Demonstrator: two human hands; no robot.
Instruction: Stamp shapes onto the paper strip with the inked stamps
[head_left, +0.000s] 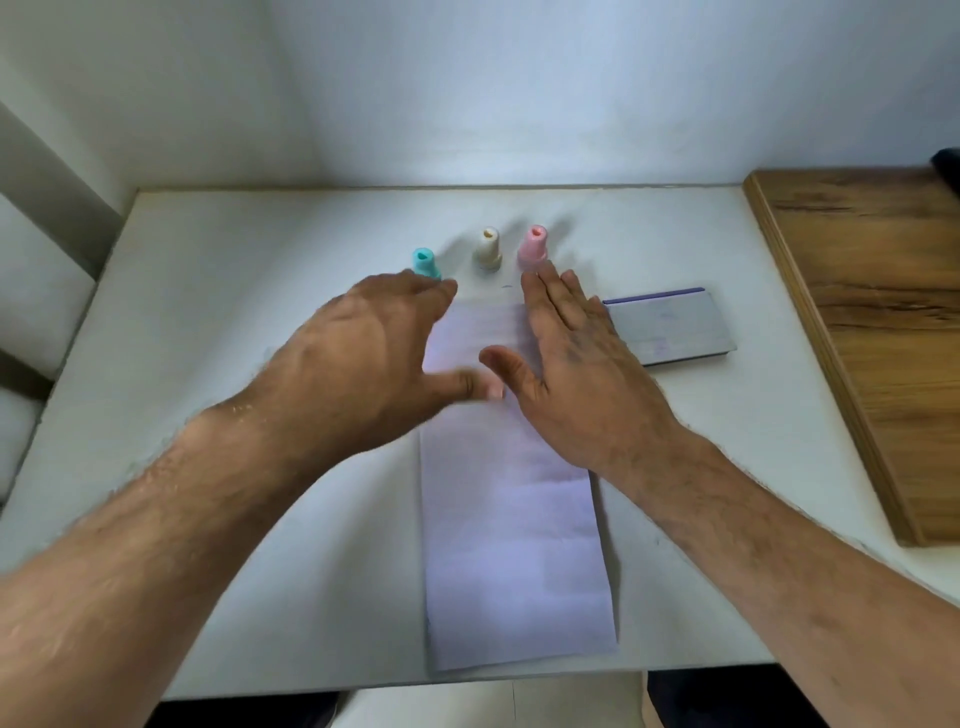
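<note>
a long white paper strip lies flat on the white surface, running from the near edge away toward three small plastic stamps standing upright in a row. the teal stamp is on the left, the cream stamp in the middle and the pink stamp on the right, all just beyond the strip's far end. both bare hands are spread over the far half of the strip and grip nothing. the left hand is open, palm down, its fingertips just in front of the teal stamp, and it is blurred. the right hand is open with fingers extended toward the pink stamp, its thumb over the paper. a flat grey rectangular ink pad with a dark purple far edge lies just right of the right hand. a brown wooden board rests along the right side of the surface.
</note>
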